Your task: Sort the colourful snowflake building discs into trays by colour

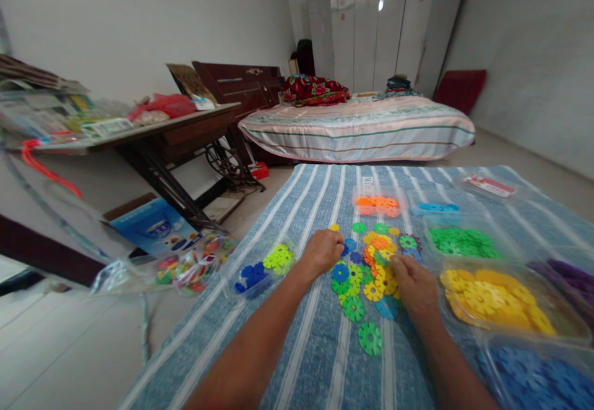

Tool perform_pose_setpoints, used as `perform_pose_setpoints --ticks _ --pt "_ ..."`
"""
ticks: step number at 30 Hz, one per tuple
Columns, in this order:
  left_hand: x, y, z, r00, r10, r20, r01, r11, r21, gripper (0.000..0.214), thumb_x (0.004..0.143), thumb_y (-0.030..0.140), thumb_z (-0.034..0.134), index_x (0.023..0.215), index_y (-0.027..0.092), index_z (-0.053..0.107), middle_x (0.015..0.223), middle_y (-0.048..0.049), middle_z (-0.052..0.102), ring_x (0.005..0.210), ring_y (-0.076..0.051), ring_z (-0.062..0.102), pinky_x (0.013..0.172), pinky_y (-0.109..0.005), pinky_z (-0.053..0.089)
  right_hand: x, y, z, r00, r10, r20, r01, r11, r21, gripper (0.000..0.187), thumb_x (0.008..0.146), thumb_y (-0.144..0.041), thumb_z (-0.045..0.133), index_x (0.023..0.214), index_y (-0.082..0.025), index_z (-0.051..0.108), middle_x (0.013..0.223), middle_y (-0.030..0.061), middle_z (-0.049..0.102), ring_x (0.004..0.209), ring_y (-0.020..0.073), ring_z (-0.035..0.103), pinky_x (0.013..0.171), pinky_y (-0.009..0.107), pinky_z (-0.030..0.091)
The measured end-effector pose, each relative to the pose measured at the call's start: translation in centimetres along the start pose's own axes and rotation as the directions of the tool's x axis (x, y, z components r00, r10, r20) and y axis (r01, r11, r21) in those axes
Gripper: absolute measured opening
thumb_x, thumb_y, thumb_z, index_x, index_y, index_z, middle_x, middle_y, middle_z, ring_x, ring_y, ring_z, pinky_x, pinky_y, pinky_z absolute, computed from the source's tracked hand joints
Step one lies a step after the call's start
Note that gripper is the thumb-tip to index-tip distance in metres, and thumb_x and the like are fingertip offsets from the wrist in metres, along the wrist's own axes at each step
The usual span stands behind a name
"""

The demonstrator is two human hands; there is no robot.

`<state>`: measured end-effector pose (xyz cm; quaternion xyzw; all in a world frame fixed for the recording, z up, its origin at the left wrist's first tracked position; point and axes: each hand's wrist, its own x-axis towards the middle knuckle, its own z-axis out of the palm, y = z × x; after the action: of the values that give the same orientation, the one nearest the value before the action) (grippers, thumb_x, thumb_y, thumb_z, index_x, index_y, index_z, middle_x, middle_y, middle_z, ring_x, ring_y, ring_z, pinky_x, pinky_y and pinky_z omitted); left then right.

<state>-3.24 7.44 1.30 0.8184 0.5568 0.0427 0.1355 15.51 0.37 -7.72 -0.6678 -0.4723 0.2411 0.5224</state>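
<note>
A loose pile of plastic snowflake discs (pixel 354 308) in yellow, green, orange and blue lies on the striped cloth between my hands. My left hand (pixel 325 251) is closed at the pile's left edge, its fingertips by some dark blue discs (pixel 349 247). Whatever it pinches is hidden by the fingers. On the pile's right side, my right hand (pixel 416 285) has its fingers drawn together against yellow discs (pixel 383 279); I cannot make out what is between them. A clear tray (pixel 270 283) with dark blue and lime discs sits left of my left forearm.
Clear boxes of sorted discs line the right: orange (pixel 377 205), light blue (pixel 437 208), green (pixel 461 242), yellow (pixel 496 298), purple (pixel 573 283) and blue (pixel 533 373). A bed (pixel 357 128) stands beyond the cloth (pixel 320 206), a sewing-machine table (pixel 185 119) to the left.
</note>
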Motion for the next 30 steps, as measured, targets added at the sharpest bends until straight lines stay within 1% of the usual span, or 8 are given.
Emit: perform_pose_setpoints --ticks 4,9,13,16,19,22,26,30 --pt "-2.4 -3.2 -3.9 1.000 -0.006 0.011 0.005 0.998 0.055 0.023 0.077 0.018 0.050 0.083 0.020 0.072 0.081 -0.0008 0.071 0.079 -0.014 0.061 0.072 -0.022 0.042 0.0 0.6 0.1 1.000 0.004 -0.006 -0.003 0.999 0.038 0.038 0.076 -0.048 0.049 0.081 -0.016 0.070 0.075 0.0037 0.068 0.074 0.0204 0.060 0.068 0.029 0.044" --pt "-6.0 -8.5 -7.9 0.977 -0.186 0.100 0.161 0.961 0.224 0.021 0.074 0.015 0.050 0.074 0.021 0.070 0.074 0.0006 0.069 0.074 -0.014 0.060 0.067 -0.021 0.041 0.1 0.9 0.1 0.999 0.041 0.013 -0.041 0.999 0.017 0.039 0.075 -0.049 0.051 0.085 -0.017 0.070 0.078 0.0038 0.068 0.076 0.0215 0.060 0.070 0.031 0.044" --pt "-7.6 -11.7 -8.0 0.952 -0.248 0.180 0.183 0.932 0.314 0.020 0.068 0.012 0.052 0.068 0.021 0.070 0.074 -0.0001 0.069 0.073 -0.015 0.060 0.066 -0.022 0.041 0.0 1.0 0.0 0.999 0.049 0.017 -0.049 0.999 0.003 0.039 0.076 -0.049 0.050 0.085 -0.016 0.070 0.077 0.0045 0.068 0.075 0.0219 0.060 0.069 0.031 0.044" --pt "-8.0 -12.8 -7.0 0.924 -0.327 0.199 0.242 0.901 0.359 0.018 0.067 0.012 0.054 0.066 0.021 0.069 0.076 -0.0019 0.070 0.075 -0.016 0.062 0.068 -0.023 0.043 -0.1 1.1 -0.1 0.998 0.053 0.022 -0.053 0.999 0.013 0.041 0.076 -0.050 0.050 0.086 -0.016 0.070 0.076 0.0044 0.068 0.074 0.0220 0.060 0.069 0.031 0.044" --pt "-8.1 -12.8 -6.6 0.898 -0.408 0.163 0.314 0.856 0.412 0.020 0.067 0.010 0.053 0.071 0.020 0.070 0.082 -0.0050 0.071 0.083 -0.019 0.063 0.072 -0.026 0.045 -0.1 1.1 -0.1 0.999 0.034 0.018 -0.034 0.999 0.006 0.041 0.076 -0.051 0.050 0.085 -0.016 0.070 0.075 0.0033 0.068 0.072 0.0212 0.060 0.068 0.030 0.044" --pt "-8.2 -11.8 -6.9 0.910 -0.407 0.076 0.325 0.815 0.480 0.025 0.072 0.012 0.050 0.084 0.018 0.070 0.095 -0.0110 0.070 0.093 -0.023 0.063 0.076 -0.030 0.045 0.0 1.1 0.0 1.000 0.007 0.011 -0.007 1.000 -0.004 0.040 0.076 -0.051 0.050 0.083 -0.017 0.070 0.076 0.0031 0.068 0.072 0.0205 0.059 0.068 0.029 0.044" --pt "-7.9 -9.1 -7.4 0.958 -0.285 0.036 0.243 0.870 0.429 0.026 0.079 0.019 0.043 0.086 0.019 0.068 0.090 -0.0098 0.070 0.087 -0.022 0.063 0.072 -0.029 0.044 0.0 0.8 0.0 0.999 0.024 0.025 -0.024 1.000 0.001 0.039 0.076 -0.049 0.049 0.083 -0.017 0.069 0.076 0.0034 0.067 0.072 0.0204 0.059 0.068 0.029 0.043" --pt "-6.6 -5.4 -6.0 0.993 -0.057 0.104 0.033 0.975 0.218 0.023 0.080 0.021 0.044 0.082 0.021 0.067 0.084 -0.0036 0.069 0.080 -0.017 0.062 0.070 -0.025 0.042 -0.1 0.4 -0.1 1.000 0.020 0.014 -0.020 1.000 0.007 0.039 0.076 -0.048 0.048 0.083 -0.016 0.069 0.077 0.0042 0.068 0.077 0.0215 0.061 0.070 0.029 0.044"
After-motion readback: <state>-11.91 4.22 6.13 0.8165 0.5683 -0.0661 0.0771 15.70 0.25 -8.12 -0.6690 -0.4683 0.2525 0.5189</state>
